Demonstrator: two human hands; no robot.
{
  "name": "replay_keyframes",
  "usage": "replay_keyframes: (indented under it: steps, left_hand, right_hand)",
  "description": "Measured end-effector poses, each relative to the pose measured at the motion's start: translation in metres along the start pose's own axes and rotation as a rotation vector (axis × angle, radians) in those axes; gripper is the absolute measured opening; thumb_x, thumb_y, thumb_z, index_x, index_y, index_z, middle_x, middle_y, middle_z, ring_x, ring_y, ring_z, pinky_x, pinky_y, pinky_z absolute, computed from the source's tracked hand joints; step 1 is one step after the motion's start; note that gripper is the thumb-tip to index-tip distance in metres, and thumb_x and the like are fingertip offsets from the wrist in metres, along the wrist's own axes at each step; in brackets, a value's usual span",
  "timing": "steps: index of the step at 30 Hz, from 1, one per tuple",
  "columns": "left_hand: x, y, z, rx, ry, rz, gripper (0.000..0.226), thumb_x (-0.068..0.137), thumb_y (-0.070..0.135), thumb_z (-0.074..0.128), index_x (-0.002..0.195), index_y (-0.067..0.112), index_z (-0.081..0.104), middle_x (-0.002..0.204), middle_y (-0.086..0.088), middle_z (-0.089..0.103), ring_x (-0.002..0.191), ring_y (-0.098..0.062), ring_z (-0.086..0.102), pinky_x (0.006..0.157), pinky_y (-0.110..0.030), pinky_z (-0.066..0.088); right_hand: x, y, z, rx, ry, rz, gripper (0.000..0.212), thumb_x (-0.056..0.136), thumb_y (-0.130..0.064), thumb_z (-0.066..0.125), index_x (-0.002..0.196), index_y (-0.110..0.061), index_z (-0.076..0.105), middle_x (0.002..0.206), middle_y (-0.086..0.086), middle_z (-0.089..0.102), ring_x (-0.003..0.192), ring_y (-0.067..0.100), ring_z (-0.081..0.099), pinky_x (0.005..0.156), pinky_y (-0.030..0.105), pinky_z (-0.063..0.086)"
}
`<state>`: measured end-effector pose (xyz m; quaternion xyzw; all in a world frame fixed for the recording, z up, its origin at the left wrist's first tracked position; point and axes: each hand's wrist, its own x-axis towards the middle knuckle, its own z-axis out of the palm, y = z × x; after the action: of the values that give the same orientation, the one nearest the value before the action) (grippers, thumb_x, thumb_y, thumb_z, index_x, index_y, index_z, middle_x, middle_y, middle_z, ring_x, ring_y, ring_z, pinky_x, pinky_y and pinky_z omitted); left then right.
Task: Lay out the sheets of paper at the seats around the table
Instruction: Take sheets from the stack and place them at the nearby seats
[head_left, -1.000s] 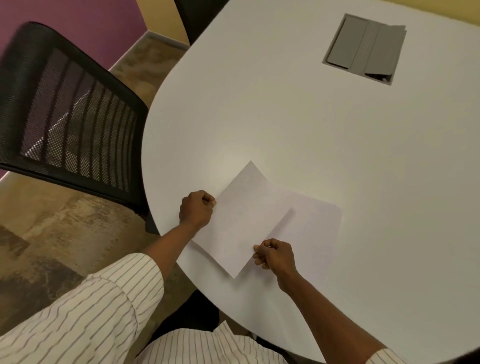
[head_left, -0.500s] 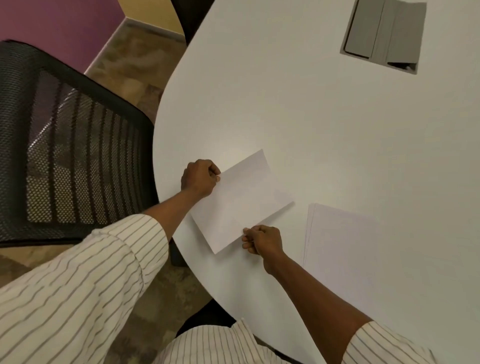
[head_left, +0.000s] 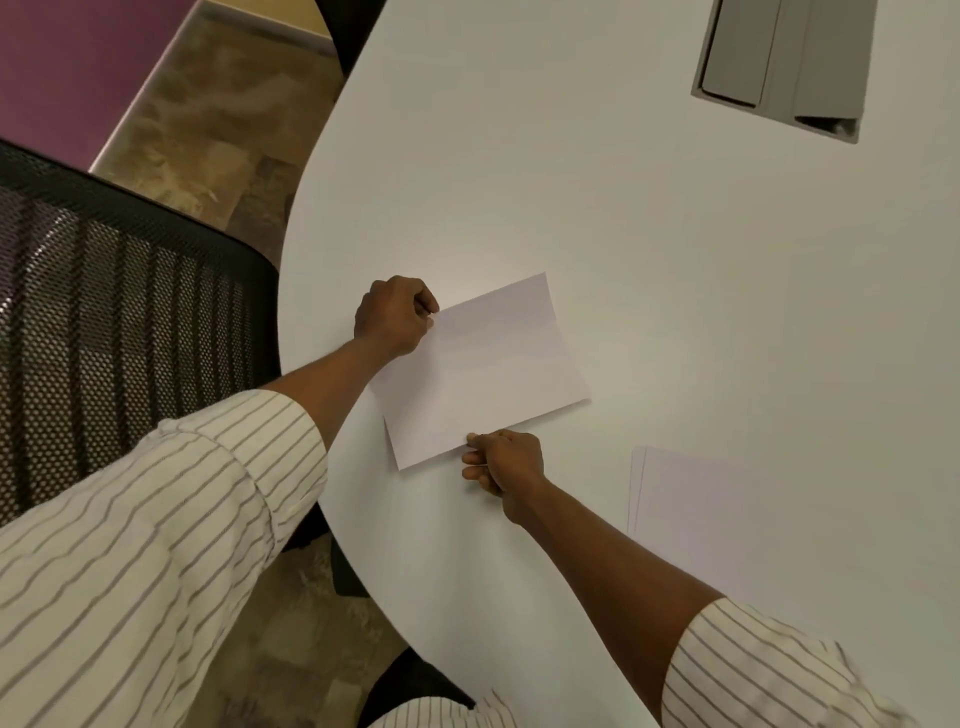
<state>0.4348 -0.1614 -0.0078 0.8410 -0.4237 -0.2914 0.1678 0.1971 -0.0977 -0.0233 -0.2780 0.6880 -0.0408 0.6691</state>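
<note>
Paper, one thin white rectangular sheet (head_left: 483, 369), is caught at two opposite edges: the left hand (head_left: 392, 317) pinches its far-left corner between thumb and curled fingers, and the right hand (head_left: 501, 462) has its grip clamped on the near edge, fingertips (head_left: 472, 440) pressed together over the margin. Both grips are closed on this same sheet. It sits low over the white rounded desk (head_left: 623, 234), close to the curved rim, with its far-right corner curling up a little; whether the middle already touches the surface I cannot tell. Just off the desk's rim on the left stands a black mesh-backed office chair (head_left: 130, 322), so the sheet looks to be going down at that seat. To the right, well apart from the held sheet, a small stack of further white sheets (head_left: 727, 519) lies flat near the right forearm, its offset edges showing more than one layer. Further out a grey hinged cable hatch (head_left: 779, 62) is sunk into the desk top. The step in hand appears to be setting one sheet at this seat. The next move probably calls for lowering it flat and roughly square to the chair, loosening both pinches without dragging it, then peeling a single sheet off the stack for another seat; thin sheets tend to cling in pairs.
</note>
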Motion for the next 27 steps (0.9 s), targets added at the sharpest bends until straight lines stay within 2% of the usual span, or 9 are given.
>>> replay_keyframes:
  steps: [3, 9, 14, 16, 18, 20, 23, 27]
  left_hand:
    - [0.016, -0.002, -0.001, 0.028, -0.016, 0.004, 0.016, 0.087, 0.009, 0.081, 0.096, 0.021, 0.081, 0.098, -0.001, 0.079, 0.098, -0.027, 0.074, 0.089, -0.042, 0.062]
    - [0.035, -0.011, 0.002, 0.066, -0.026, -0.008, 0.018, 0.087, 0.008, 0.078, 0.097, 0.023, 0.080, 0.100, 0.000, 0.079, 0.100, -0.028, 0.073, 0.089, -0.040, 0.061]
    - [0.045, -0.016, 0.003, 0.064, -0.011, -0.003, 0.018, 0.087, 0.008, 0.077, 0.099, 0.022, 0.081, 0.102, -0.001, 0.079, 0.101, -0.028, 0.072, 0.088, -0.039, 0.060]
    - [0.046, -0.015, 0.004, 0.067, -0.021, 0.014, 0.019, 0.087, 0.006, 0.076, 0.099, 0.021, 0.081, 0.102, -0.001, 0.079, 0.101, -0.028, 0.072, 0.088, -0.040, 0.060]
    - [0.046, -0.015, 0.006, 0.080, -0.029, 0.035, 0.020, 0.087, 0.006, 0.075, 0.100, 0.020, 0.081, 0.102, -0.001, 0.079, 0.102, -0.028, 0.072, 0.088, -0.040, 0.060]
    - [0.046, -0.015, 0.006, 0.102, -0.022, 0.047, 0.020, 0.087, 0.006, 0.074, 0.100, 0.020, 0.080, 0.104, -0.001, 0.079, 0.104, -0.028, 0.071, 0.087, -0.039, 0.058]
    - [0.046, -0.017, 0.006, 0.138, -0.012, 0.066, 0.020, 0.086, 0.004, 0.072, 0.099, 0.019, 0.080, 0.108, -0.002, 0.078, 0.105, -0.029, 0.070, 0.087, -0.039, 0.057]
    - [0.047, -0.019, 0.010, 0.183, 0.007, 0.098, 0.018, 0.086, 0.003, 0.072, 0.097, 0.016, 0.079, 0.107, -0.004, 0.074, 0.108, -0.030, 0.067, 0.085, -0.038, 0.053]
  right_hand:
    - [0.010, -0.009, 0.013, -0.004, 0.016, 0.018, 0.010, 0.097, -0.013, 0.073, 0.098, -0.003, 0.077, 0.077, 0.010, 0.078, 0.052, 0.021, 0.070, 0.043, 0.022, 0.046]
    - [0.017, -0.010, 0.025, -0.003, 0.058, 0.054, 0.010, 0.097, -0.010, 0.071, 0.096, -0.002, 0.078, 0.072, 0.012, 0.078, 0.054, 0.025, 0.069, 0.046, 0.025, 0.050]
    - [0.022, -0.006, 0.031, -0.047, 0.073, 0.024, 0.013, 0.097, -0.011, 0.074, 0.087, -0.004, 0.079, 0.073, 0.012, 0.081, 0.055, 0.026, 0.073, 0.048, 0.025, 0.054]
    - [0.024, -0.006, 0.035, -0.048, 0.082, 0.007, 0.015, 0.097, -0.011, 0.073, 0.085, -0.004, 0.079, 0.072, 0.011, 0.081, 0.053, 0.026, 0.073, 0.054, 0.029, 0.060]
    - [0.027, -0.007, 0.038, -0.046, 0.073, 0.003, 0.017, 0.097, -0.014, 0.073, 0.084, -0.004, 0.078, 0.070, 0.011, 0.080, 0.054, 0.027, 0.073, 0.067, 0.038, 0.068]
    - [0.028, -0.010, 0.040, -0.052, 0.062, 0.016, 0.022, 0.097, -0.020, 0.075, 0.084, -0.002, 0.078, 0.067, 0.010, 0.080, 0.054, 0.029, 0.074, 0.077, 0.045, 0.070]
    - [0.031, -0.013, 0.039, -0.063, 0.079, 0.030, 0.030, 0.098, -0.026, 0.077, 0.086, 0.002, 0.078, 0.064, 0.010, 0.078, 0.052, 0.028, 0.074, 0.072, 0.046, 0.070]
    - [0.031, -0.014, 0.040, -0.091, 0.096, 0.020, 0.029, 0.099, -0.026, 0.076, 0.087, 0.000, 0.076, 0.063, 0.009, 0.078, 0.049, 0.026, 0.073, 0.064, 0.039, 0.069]
